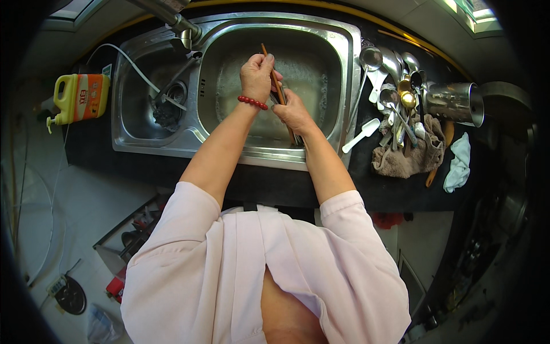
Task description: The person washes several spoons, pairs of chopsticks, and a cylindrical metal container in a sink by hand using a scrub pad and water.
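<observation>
Over the large stainless steel sink basin [300,43], both hands are on a small bundle of chopsticks. My left hand [255,79], with a red bead bracelet at its wrist, pinches a brown chopstick [277,88] near its upper part. Closer to me, my right hand [294,112] grips the bundle, its thumb across the sticks. Darker, greyish sticks [297,138] show below the right palm, though the fingers hide most of them. Shallow cloudy water [253,124] with foam at its edges lies beneath the hands.
A faucet [187,36] and a smaller basin [133,120] holding a dark scrubber [166,117] are at left, beside a yellow detergent jug [81,96]. On the right counter lie several ladles and spoons [389,64], a white scoop [361,135], a brown towel [397,163] and a metal utensil holder [451,103].
</observation>
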Motion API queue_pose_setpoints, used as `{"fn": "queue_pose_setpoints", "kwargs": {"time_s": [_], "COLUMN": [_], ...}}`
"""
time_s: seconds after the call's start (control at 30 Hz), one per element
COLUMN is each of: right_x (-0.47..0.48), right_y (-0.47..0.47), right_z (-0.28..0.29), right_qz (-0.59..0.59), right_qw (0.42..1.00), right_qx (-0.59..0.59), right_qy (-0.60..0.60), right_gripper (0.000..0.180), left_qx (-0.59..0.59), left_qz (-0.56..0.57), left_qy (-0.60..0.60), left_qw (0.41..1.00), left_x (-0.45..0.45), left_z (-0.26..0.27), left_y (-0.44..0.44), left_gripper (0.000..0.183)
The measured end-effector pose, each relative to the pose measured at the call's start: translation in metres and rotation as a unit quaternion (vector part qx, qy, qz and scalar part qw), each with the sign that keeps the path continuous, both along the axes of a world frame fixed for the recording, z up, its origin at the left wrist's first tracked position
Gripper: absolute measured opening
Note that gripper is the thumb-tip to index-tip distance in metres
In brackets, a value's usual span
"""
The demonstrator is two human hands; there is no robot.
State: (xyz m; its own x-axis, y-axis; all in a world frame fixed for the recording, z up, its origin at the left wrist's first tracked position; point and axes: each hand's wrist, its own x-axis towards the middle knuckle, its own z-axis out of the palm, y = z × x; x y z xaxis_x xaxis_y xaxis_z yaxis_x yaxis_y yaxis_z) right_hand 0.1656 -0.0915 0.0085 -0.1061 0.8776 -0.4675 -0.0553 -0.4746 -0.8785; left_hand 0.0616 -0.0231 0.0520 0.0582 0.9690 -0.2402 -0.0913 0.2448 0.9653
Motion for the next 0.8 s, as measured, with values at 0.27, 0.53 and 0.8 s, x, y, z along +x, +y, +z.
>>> {"fn": "queue_pose_setpoints", "kwargs": {"time_s": [0.27, 0.53, 0.8], "right_x": [0.007, 0.011, 0.011], "right_y": [-0.001, 0.003, 0.002], "right_z": [-0.017, -0.016, -0.019], "right_qz": [-0.086, -0.191, -0.163], "right_qw": [0.993, 0.955, 0.969], "right_qx": [0.036, 0.035, 0.028], "right_qy": [-0.074, -0.226, -0.185], "right_gripper": [0.025, 0.027, 0.023], "left_qx": [0.071, 0.097, 0.113], "left_qz": [0.126, -0.243, -0.278], "left_qy": [0.017, 0.484, 0.569], "left_qw": [0.989, 0.835, 0.765], "left_x": [-0.012, -0.035, -0.011], "left_z": [0.001, -0.091, -0.108], "left_y": [0.027, 0.000, -0.007], "left_gripper": [0.029, 0.026, 0.029]}}
